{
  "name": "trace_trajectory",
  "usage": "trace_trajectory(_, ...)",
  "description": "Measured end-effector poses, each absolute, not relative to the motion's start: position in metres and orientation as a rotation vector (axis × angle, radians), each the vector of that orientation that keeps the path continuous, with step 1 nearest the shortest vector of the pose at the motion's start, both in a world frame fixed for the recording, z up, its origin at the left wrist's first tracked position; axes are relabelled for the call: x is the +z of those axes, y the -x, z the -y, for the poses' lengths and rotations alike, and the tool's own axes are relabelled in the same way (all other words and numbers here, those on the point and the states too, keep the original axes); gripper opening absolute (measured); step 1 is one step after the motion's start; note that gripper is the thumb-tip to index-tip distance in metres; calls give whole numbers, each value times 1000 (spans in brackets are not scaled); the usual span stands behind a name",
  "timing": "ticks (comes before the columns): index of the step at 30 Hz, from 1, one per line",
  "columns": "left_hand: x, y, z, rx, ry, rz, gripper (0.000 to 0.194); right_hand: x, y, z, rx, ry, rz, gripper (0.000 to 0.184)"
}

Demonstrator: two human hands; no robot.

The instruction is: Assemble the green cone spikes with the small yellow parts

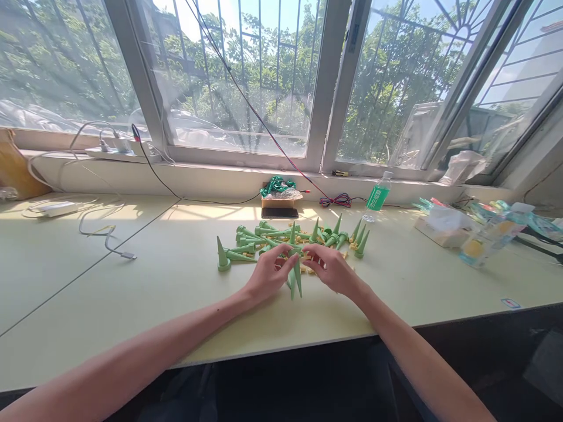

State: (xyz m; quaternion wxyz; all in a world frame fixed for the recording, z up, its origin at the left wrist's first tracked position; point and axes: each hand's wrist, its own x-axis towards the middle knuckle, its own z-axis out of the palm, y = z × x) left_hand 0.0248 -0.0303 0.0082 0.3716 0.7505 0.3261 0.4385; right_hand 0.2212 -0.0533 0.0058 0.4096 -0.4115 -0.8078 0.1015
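In front of me, my left hand (pixel 269 268) pinches a green cone-shaped plastic spike (pixel 298 280), its point aimed down toward me. My right hand (pixel 333 271) is closed at the spike's wide end; whether its fingertips grip the spike or a small part there is hidden. Behind both hands lies a loose pile of similar green spikes (pixel 250 240), some on their sides, others upright on their caps. One upright spike (pixel 223 255) stands at the pile's left end. Small yellow pieces (pixel 345 254) are scattered among them.
Behind the pile lie a black phone (pixel 280 213) and a small box (pixel 278 202) with green material. A green-labelled bottle (pixel 379 198) stands back right. Farther right are a tissue box (pixel 444 227) and another bottle (pixel 488 240). A cable (pixel 108 240) lies left.
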Motion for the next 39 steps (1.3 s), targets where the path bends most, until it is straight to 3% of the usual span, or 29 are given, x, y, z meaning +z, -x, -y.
trace_trajectory(6,6,-25,30,1153,-1985,-827,29,7,-221,53,250,1055,2065,15)
trace_trajectory(19,2,-25,30,1245,-2208,-839,22,11,-221,56,300,1100,2144,35)
trace_trajectory(32,1,-24,29,1229,-2270,-811,19,10,-220,55,302,1163,2122,42)
trace_trajectory(36,2,-25,28,1211,-2192,-834,21,11,-220,56,273,1151,2091,41)
trace_trajectory(39,4,-25,28,1185,-2089,-845,23,13,-219,58,288,1141,2047,30)
